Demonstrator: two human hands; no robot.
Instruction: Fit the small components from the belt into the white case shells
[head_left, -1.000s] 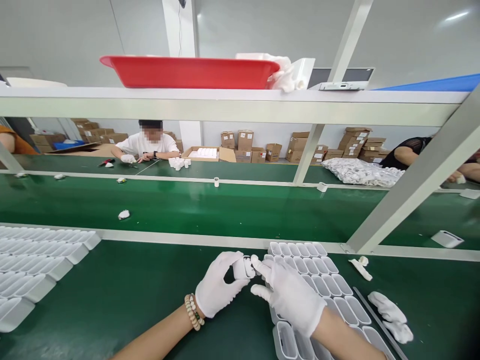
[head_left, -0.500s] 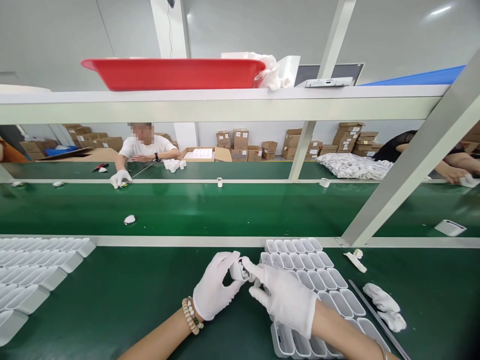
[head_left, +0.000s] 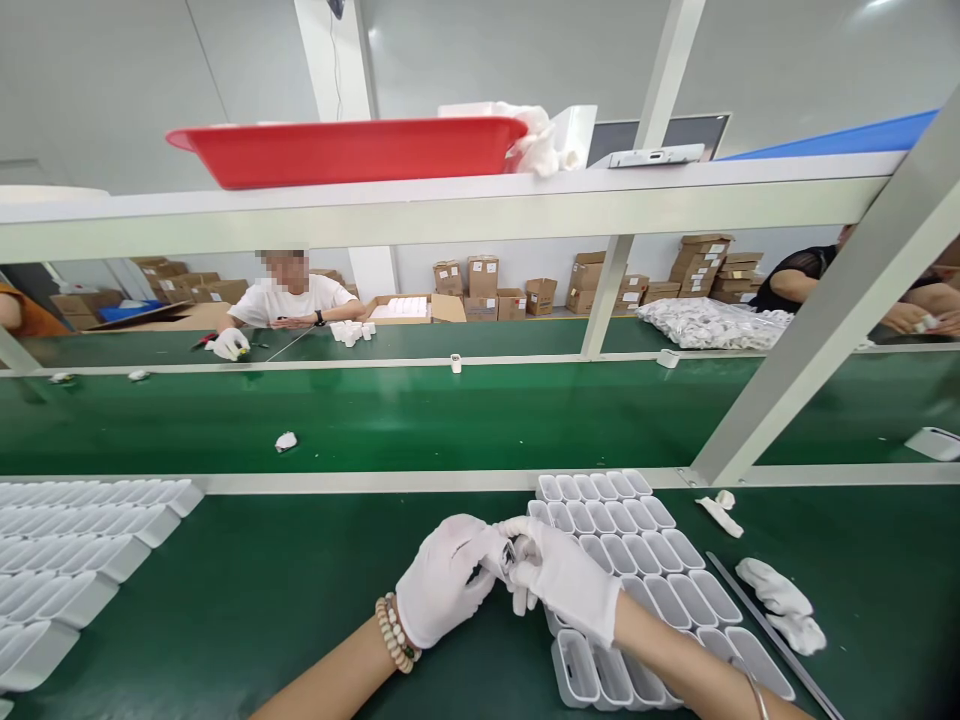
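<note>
Both hands wear white gloves and meet over the green table in front of me. My left hand (head_left: 452,577) is closed on a small white plastic housing (head_left: 498,556), whose open side shows dark and metallic parts inside. My right hand (head_left: 559,572) has its fingers pinched at the open side of that same housing, partly covering it. Whether the right fingers also hold a smaller part is hidden. Beneath my right forearm stand rows of white oval cups (head_left: 665,553).
More white cups (head_left: 97,560) stand in rows at the left. A conveyor belt (head_left: 405,415) carries a small white part (head_left: 286,441). Right of the cups lie a metal strip (head_left: 772,635) and crumpled white gloves (head_left: 780,600). A red tray (head_left: 352,150) sits overhead; a co-worker (head_left: 289,295) sits across.
My hands have drawn closer together, and the right fingers now curl around the housing's open side. The parts on the belt have shifted right. The co-worker's gloved hand has pulled back from the belt.
</note>
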